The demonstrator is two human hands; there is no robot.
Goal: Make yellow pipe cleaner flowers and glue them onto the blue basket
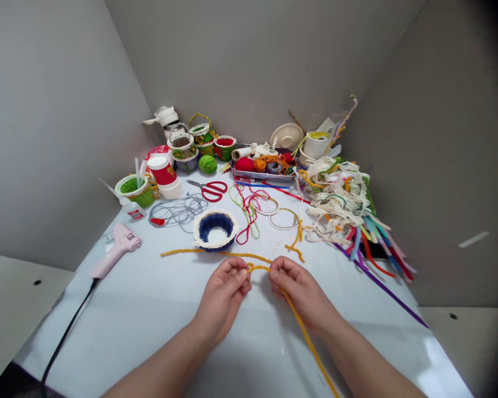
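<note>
Between my hands runs a yellow pipe cleaner, bent into a small loop near my left fingertips. My left hand pinches its looped end. My right hand grips the same strand a little further along, and its long tail hangs down past my right wrist toward the front edge. Another yellow length lies on the table just beyond my fingers, passing in front of a small dark blue basket with a white lace rim. A short twisted yellow piece rests to the right.
A pink glue gun with a black cord lies left. Red-handled scissors, tangled grey cord and gold rings lie further back. A metal tray of yarn stands behind; lace and pipe cleaners are heaped right.
</note>
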